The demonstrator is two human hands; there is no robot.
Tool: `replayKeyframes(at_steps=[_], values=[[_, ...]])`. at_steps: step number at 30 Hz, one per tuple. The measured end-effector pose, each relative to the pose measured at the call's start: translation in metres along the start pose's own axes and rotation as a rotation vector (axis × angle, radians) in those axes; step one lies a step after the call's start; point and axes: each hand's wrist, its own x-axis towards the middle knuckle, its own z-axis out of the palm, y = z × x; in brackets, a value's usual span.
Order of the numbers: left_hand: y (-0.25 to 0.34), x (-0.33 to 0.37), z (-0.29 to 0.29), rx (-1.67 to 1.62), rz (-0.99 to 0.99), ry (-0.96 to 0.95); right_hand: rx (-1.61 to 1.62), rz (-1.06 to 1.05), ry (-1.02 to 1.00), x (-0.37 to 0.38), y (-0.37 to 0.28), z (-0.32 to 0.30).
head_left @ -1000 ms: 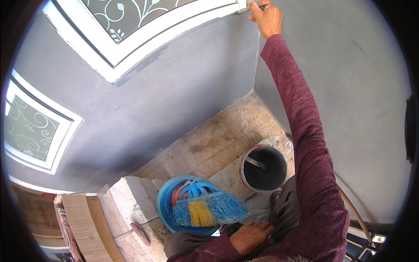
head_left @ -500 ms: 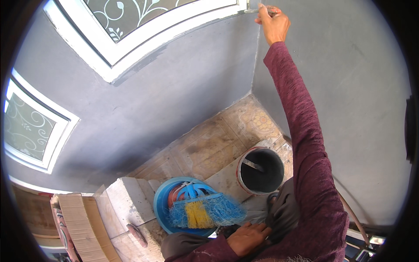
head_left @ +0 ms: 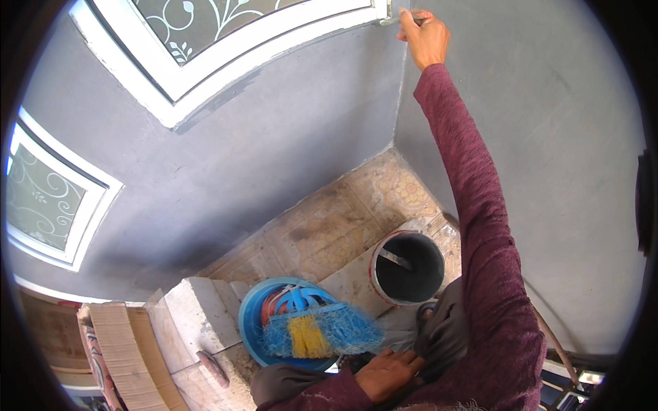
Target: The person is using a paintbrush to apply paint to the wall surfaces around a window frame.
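Below two hands (head_left: 425,38) (head_left: 387,373): one bucket (head_left: 409,268), one blue basin (head_left: 257,322).

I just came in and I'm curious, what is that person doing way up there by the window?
The person's right hand is raised to the wall corner beside the white window frame, holding a small tool against the grey wall. The left hand rests on their knee. Below are a bucket of dark paint and a blue basin with a broom.
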Motion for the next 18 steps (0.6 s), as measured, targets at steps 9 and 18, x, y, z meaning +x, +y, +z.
replayKeyframes(at_steps=[9,18], values=[[0.007,-0.001,-0.005,-0.039,0.000,-0.050,-0.183,-0.143,-0.114,0.042,-0.004,0.012],[0.010,-0.005,-0.008,-0.018,0.007,-0.056,-0.261,-0.225,-0.138,0.040,-0.012,0.015]])
